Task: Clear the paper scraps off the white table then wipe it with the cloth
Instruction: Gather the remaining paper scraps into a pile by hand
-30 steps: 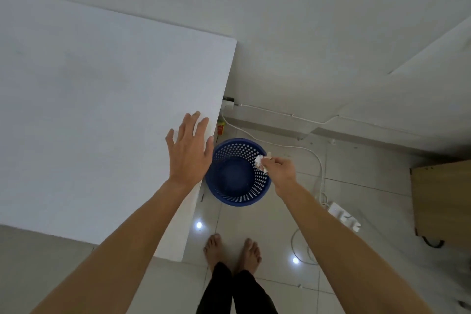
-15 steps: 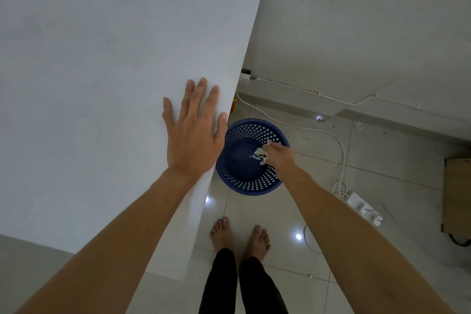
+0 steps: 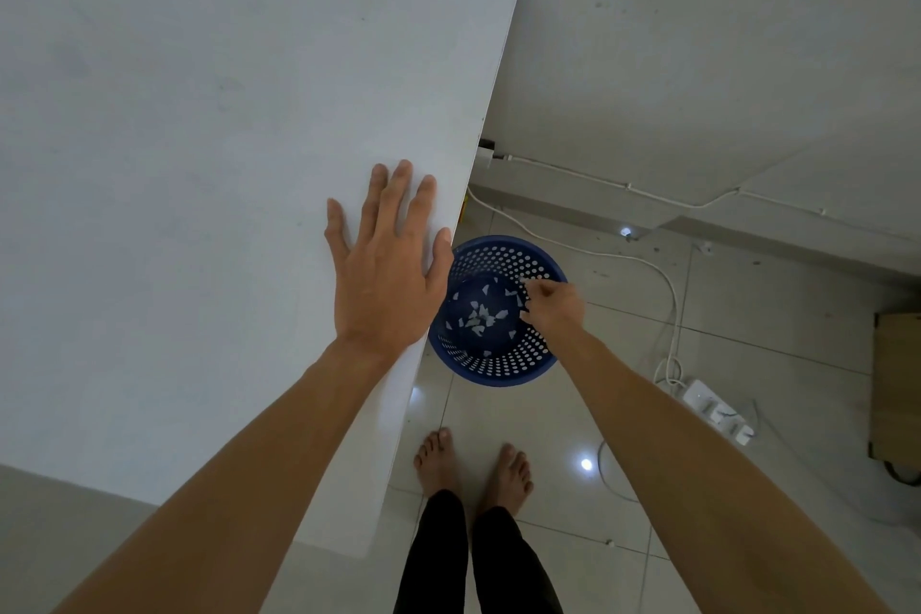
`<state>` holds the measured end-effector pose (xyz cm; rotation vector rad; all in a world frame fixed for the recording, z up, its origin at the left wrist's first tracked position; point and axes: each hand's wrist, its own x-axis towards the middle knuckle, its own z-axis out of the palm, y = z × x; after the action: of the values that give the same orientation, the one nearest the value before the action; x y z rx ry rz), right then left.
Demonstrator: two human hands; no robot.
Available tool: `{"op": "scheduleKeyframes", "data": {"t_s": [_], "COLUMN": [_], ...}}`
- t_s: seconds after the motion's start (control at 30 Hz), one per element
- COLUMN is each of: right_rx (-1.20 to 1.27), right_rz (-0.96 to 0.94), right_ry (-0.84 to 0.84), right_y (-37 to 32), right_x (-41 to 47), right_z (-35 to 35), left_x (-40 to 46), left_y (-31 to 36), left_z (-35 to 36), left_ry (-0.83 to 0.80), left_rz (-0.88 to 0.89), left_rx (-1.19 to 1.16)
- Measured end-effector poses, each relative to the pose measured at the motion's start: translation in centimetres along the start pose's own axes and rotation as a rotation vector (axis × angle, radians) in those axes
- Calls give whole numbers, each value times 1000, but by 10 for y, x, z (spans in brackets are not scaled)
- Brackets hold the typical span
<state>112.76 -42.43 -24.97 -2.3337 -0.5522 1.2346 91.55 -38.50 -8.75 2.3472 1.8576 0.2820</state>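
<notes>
The white table (image 3: 199, 140) fills the left of the view, with no scraps showing on its surface. My left hand (image 3: 386, 264) lies flat and spread on the table near its right edge. A blue perforated basket (image 3: 503, 369) stands on the floor just past that edge. Several white paper scraps (image 3: 481, 317) lie scattered in its bottom. My right hand (image 3: 553, 307) hovers over the basket's right rim, fingers loosely curled downward, with a small scrap at its fingertips. No cloth is in view.
My bare feet (image 3: 473, 469) stand on the glossy tiled floor below the basket. A white cable (image 3: 663, 274) runs from a wall plug to a power strip (image 3: 717, 411) on the right. A wooden cabinet (image 3: 897, 389) sits at the right edge.
The paper wad that my right hand held over the basket has dropped in and now lies as loose scraps on its bottom. My left hand stays flat on the table.
</notes>
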Motion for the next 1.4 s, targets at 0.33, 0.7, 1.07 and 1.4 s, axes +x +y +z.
{"op": "scheduleKeyframes", "data": {"t_s": [0.33, 0.7, 1.07, 1.4], "right_rx": [-260, -142, -221, -159], "right_rz": [-252, -316, -393, -589], "right_ry": [-95, 23, 25, 100], "right_y": [-6, -8, -31, -89], "right_x": [-6, -12, -35, -127], "right_z": [-5, -8, -20, -36], "left_x": [0, 1, 0, -18], "left_y": [0, -1, -2, -11], "left_z": [1, 5, 3, -30], "left_ry": [0, 6, -12, -212], "left_rz": [-3, -7, 8, 49], "left_rx": [11, 4, -28, -186]}}
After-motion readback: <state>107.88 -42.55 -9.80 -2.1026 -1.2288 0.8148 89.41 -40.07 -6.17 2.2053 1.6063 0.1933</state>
